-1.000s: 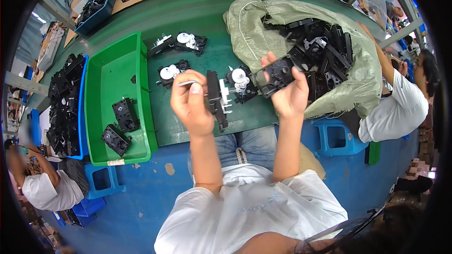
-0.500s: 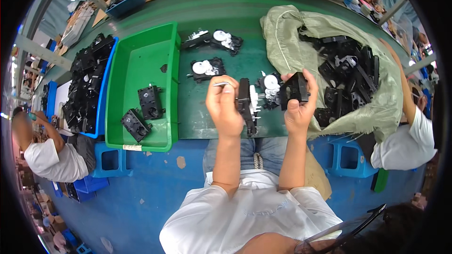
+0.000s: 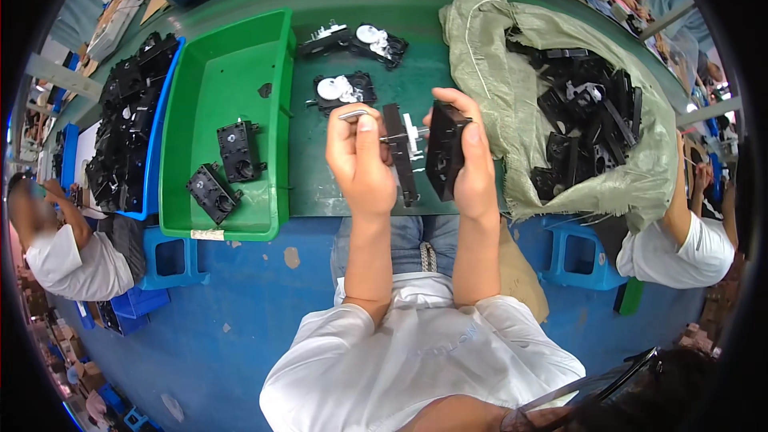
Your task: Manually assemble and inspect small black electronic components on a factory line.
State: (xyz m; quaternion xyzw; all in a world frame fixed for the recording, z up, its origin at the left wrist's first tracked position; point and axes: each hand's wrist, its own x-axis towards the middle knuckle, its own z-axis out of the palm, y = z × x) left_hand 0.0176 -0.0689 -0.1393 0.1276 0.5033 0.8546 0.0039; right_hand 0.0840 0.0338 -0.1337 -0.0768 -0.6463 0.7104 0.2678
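Observation:
My left hand point(image 3: 360, 164) is closed on a black plastic gear housing point(image 3: 402, 164), held upright with its white gears point(image 3: 412, 134) facing right. A slim silver metal tool point(image 3: 354, 114) also sits in these fingers. My right hand point(image 3: 474, 164) grips a black box-shaped plastic cover point(image 3: 445, 152), its edge turned toward the gears. A narrow gap separates cover and housing. Beyond my hands, a housing with white gears point(image 3: 340, 90) lies on the green table point(image 3: 316, 160), and two more geared housings point(image 3: 380, 44) lie farther back.
On the left stands a green bin point(image 3: 276, 128) with two black housings point(image 3: 238, 150) inside. Next to it, a blue bin point(image 3: 164, 152) is heaped with black parts. An open woven sack point(image 3: 484, 56) of black parts lies at right. People sit on both sides.
My right hand has brought the black cover leftward and turned it to face the gear housing. The whole view has shifted slightly.

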